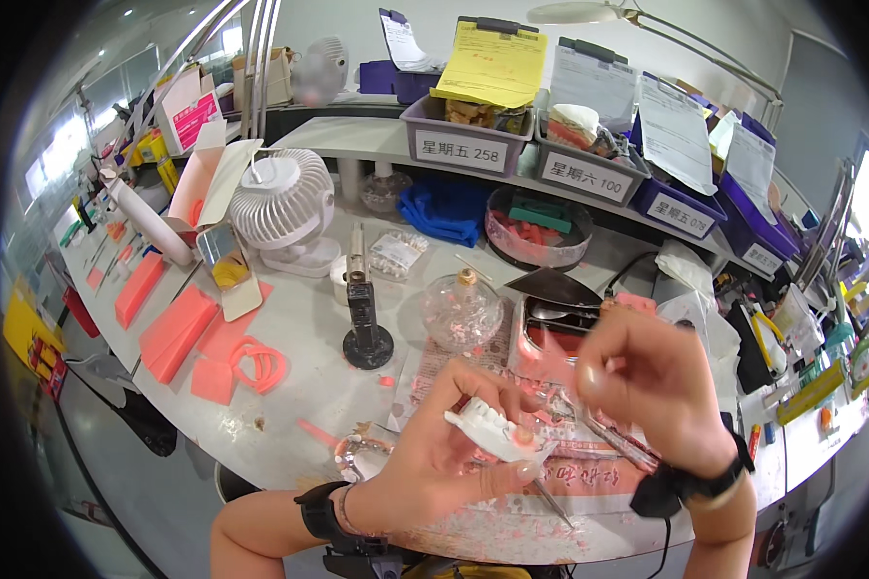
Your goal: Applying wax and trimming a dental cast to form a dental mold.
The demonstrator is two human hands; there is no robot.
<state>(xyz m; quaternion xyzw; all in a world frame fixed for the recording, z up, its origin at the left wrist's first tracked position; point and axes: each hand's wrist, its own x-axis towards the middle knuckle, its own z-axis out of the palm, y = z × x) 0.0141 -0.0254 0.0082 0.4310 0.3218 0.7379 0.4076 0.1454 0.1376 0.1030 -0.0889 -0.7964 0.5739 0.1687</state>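
Note:
My left hand (444, 463) grips a white plaster dental cast (497, 427), its row of teeth facing up and a pink patch near its right end. To the right, my right hand (637, 376) is raised above the newspaper, fingers curled and pinched. A thin pink piece of wax (556, 359), blurred by motion, shows at its fingertips. Under the hands lies newspaper (589, 478) strewn with pink scraps. A slim metal tool (553, 504) sticks out below the cast. Behind the right hand stands an open metal tin (531, 352) with tools in it.
A glass spirit lamp (462, 311) and a black-based metal stand (365, 333) are behind my left hand. Pink wax sheets (179, 333) and a white fan (282, 207) are at the left. Labelled bins (468, 145) line the shelf. A round tray (536, 241) holds red pieces.

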